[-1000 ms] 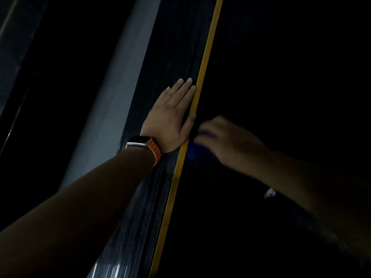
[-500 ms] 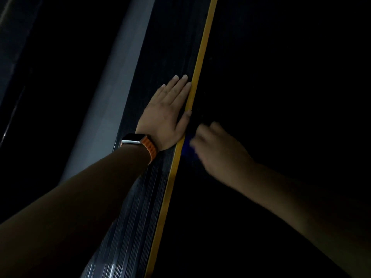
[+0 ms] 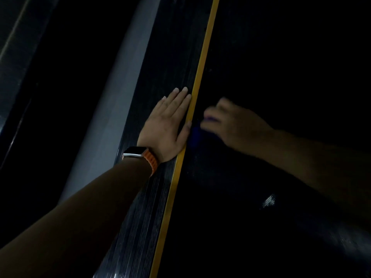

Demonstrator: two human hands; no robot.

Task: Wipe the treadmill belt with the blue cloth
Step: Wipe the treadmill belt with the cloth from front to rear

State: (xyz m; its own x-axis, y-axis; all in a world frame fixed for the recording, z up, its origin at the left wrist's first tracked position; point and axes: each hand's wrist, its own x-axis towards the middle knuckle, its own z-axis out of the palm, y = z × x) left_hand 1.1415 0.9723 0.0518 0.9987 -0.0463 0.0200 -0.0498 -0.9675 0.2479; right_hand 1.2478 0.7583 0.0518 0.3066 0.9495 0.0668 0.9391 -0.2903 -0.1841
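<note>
Wiping step, judged under way: pressing the blue cloth (image 3: 193,135) onto the dark treadmill belt (image 3: 281,77) just beside the yellow stripe (image 3: 200,73), beneath the right hand (image 3: 236,125). Blurred there, so cannot tell whether that grip pinches the cloth or lies flat upon it. Bracing with the left hand (image 3: 168,127), laid flat with fingers straight and together, on the ribbed side rail (image 3: 170,57), thumb touching the stripe; wears an orange-strapped watch (image 3: 138,154). Calls next, probably, for sweeping the cloth rightward across the wide belt area well apart from the stripe, under steady downward pressure.

Blurred right hand (image 3: 237,128) on blue cloth (image 3: 195,138)
</note>
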